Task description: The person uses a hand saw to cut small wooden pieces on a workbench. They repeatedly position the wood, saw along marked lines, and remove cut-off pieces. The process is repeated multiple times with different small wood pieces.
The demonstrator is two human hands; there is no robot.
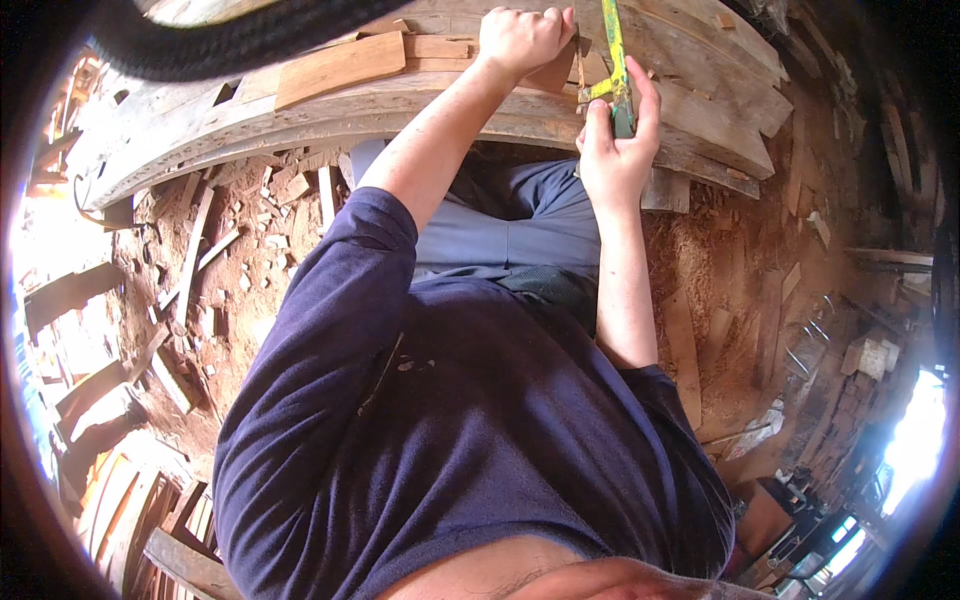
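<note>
At the near edge of the workbench (450,90), my right hand (622,140) is closed around the green handle of a hacksaw with a yellow frame (614,40). My index finger stretches along the frame, and the thin blade stands upright to its left. My left hand (522,42) is closed over a brown piece of wood (552,72) lying at the bench edge and bears down on it. The blade runs right beside this piece; whether it touches the wood I cannot tell. My left fingertips are hidden.
A flat brown board (340,70) and thin strips lie on the bench to the left. Wood offcuts (200,250) and sawdust cover the floor. A black cable-like band (240,45) crosses the upper left. More scrap timber (120,510) is piled at the lower left.
</note>
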